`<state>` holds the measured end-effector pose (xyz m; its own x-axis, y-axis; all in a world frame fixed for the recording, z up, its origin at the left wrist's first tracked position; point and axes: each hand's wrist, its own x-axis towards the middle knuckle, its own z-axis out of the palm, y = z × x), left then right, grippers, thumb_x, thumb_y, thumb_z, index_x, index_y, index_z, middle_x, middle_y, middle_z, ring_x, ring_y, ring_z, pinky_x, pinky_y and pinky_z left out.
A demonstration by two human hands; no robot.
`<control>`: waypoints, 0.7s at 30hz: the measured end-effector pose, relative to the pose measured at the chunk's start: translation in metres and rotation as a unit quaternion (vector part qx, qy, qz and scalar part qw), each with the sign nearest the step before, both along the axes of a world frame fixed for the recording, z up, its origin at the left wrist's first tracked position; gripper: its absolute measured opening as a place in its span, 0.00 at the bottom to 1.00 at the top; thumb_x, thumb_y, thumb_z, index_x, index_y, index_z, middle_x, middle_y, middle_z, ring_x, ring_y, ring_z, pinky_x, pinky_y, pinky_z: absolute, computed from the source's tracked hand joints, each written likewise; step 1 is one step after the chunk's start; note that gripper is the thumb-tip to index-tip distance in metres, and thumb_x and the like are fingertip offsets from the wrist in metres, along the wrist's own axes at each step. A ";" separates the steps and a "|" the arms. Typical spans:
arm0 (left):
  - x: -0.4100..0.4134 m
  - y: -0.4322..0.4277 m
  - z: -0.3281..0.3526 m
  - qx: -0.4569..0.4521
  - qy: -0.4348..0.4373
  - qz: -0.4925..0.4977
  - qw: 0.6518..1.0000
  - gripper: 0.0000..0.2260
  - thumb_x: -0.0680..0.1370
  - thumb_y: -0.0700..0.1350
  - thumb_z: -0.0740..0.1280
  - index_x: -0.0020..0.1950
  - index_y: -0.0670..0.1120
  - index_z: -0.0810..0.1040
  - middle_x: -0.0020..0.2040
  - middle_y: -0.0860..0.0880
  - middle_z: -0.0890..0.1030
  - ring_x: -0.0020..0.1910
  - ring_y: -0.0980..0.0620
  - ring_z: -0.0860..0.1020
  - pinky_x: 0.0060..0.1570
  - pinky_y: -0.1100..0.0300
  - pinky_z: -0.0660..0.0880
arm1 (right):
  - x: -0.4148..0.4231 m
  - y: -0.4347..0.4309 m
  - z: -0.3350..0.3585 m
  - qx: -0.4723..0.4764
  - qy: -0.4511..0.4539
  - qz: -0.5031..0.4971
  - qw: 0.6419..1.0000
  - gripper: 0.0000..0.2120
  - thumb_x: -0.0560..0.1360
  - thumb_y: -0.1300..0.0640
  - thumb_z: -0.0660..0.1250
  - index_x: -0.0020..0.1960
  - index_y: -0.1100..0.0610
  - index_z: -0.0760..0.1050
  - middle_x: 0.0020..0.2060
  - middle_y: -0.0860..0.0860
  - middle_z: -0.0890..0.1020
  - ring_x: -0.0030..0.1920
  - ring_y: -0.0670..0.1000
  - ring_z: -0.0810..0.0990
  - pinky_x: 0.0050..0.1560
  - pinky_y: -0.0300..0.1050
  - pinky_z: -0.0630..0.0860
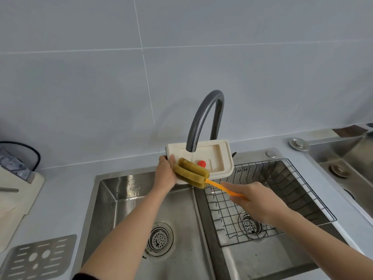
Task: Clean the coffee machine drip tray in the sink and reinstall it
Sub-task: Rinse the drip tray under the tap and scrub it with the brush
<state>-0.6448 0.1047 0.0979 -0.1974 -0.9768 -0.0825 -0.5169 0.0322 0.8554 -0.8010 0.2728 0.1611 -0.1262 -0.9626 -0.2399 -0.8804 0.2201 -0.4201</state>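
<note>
In the middle of the frame the left hand [164, 174] grips the drip tray [214, 156] tilted under the faucet [203, 120], likely so water drains into the sink [129, 199], while the right hand [256, 201] holds the brush [191, 174] against it.

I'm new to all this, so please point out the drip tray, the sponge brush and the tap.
drip tray [217, 153]: head view, bare cream inner floor.
sponge brush [191, 175]: head view, green sponge head.
tap [203, 112]: head view, curved grey neck.

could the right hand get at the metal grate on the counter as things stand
Probably not easily: the right hand holds the brush at the tray, and the grate lies far left, beyond the left arm.
</note>
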 end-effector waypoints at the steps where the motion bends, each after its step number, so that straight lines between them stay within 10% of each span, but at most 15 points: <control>1: -0.002 0.000 0.001 0.000 0.001 0.001 1.000 0.19 0.81 0.51 0.49 0.58 0.36 0.66 0.56 0.38 0.76 0.52 0.43 0.75 0.46 0.56 0.67 | 0.000 0.000 -0.001 0.004 0.007 0.002 1.000 0.20 0.79 0.54 0.56 0.68 0.36 0.64 0.26 0.49 0.69 0.26 0.48 0.66 0.32 0.41 0.66; 8: -0.009 -0.006 0.007 -0.009 0.014 0.034 0.999 0.19 0.82 0.49 0.48 0.60 0.35 0.66 0.57 0.35 0.76 0.49 0.43 0.72 0.43 0.57 0.63 | -0.006 0.001 -0.004 0.007 0.130 0.029 0.991 0.22 0.80 0.52 0.53 0.72 0.39 0.56 0.43 0.49 0.78 0.49 0.53 0.78 0.44 0.46 0.72; 21: 0.029 -0.019 -0.006 -0.046 -0.009 0.036 0.998 0.15 0.81 0.49 0.48 0.50 0.40 0.69 0.42 0.43 0.73 0.42 0.44 0.71 0.41 0.56 0.65 | -0.027 -0.003 -0.001 0.019 0.188 0.015 0.982 0.21 0.80 0.51 0.52 0.71 0.36 0.55 0.49 0.49 0.80 0.50 0.52 0.79 0.48 0.47 0.76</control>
<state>-0.6153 0.0861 0.0922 -0.1261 -0.9920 0.0052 -0.5354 0.0725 0.8415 -0.8276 0.2699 0.1599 -0.1844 -0.9586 -0.2170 -0.9779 0.2011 -0.0570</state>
